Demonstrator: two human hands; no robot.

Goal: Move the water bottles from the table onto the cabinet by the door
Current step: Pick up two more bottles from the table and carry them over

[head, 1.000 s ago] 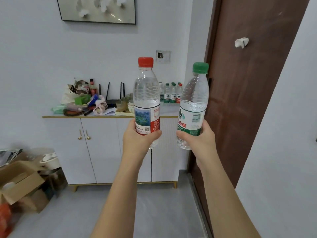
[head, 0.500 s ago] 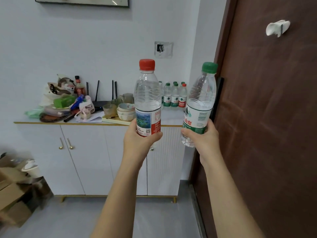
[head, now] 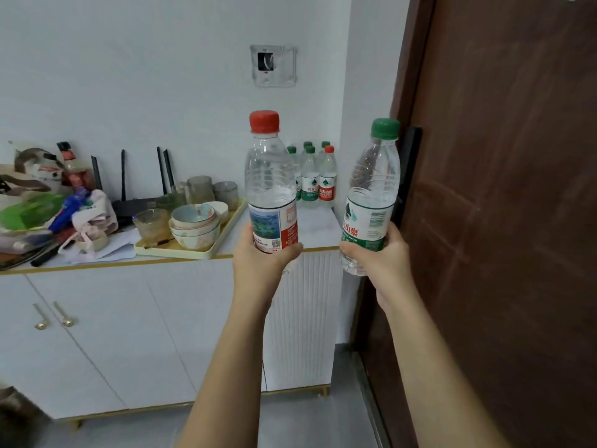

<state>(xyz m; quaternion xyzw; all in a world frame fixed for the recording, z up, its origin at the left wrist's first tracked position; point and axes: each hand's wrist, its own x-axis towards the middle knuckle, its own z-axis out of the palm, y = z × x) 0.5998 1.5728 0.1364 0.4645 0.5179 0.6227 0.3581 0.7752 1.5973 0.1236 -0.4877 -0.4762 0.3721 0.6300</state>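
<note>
We are in the carry step, at the cabinet. Our left hand grips the red-capped bottle low on its label; our right hand grips the green-capped bottle likewise. Both are clear plastic, upright, held above the front edge. Next, we judge, each must be set on the bare top beyond the hands, before the standing bottles, right of the tray.

White wall, brown door
</note>
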